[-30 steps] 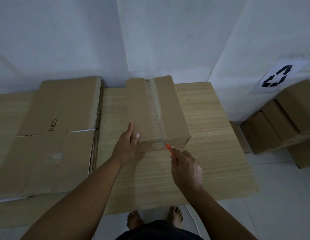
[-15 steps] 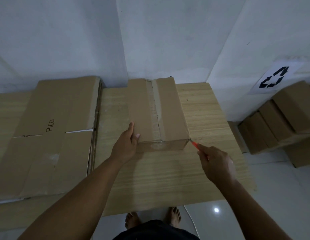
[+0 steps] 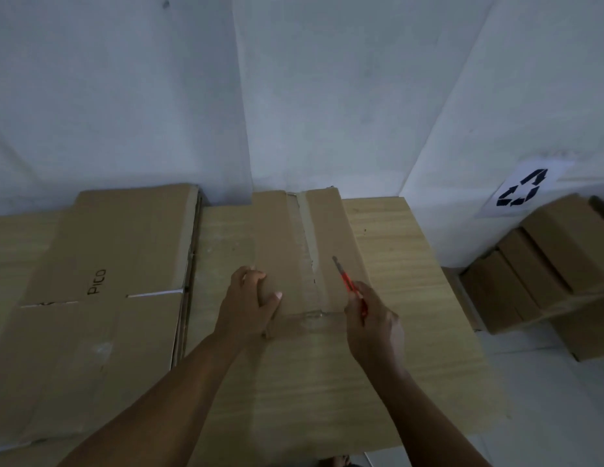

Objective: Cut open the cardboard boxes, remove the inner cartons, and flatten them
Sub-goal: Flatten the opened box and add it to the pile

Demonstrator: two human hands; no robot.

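Observation:
A long brown cardboard box (image 3: 278,244) lies on the wooden table (image 3: 395,264), sealed with clear tape along its top seam and near end. My left hand (image 3: 251,303) rests on the box's near left corner, thumb on top and fingers curled over the left edge. My right hand (image 3: 371,318) grips a red utility knife (image 3: 347,281). Its blade points away from me over the box top, just right of the taped seam.
A stack of flattened cardboard marked PICO (image 3: 101,284) covers the table's left side. More closed boxes (image 3: 536,267) are piled on the floor at the right, under a recycling sign (image 3: 519,192) on the wall. White walls close the back.
My right hand has swung the knife from the box's near right corner up onto the box top beside the seam. My left hand's fingers have curled over the corner.

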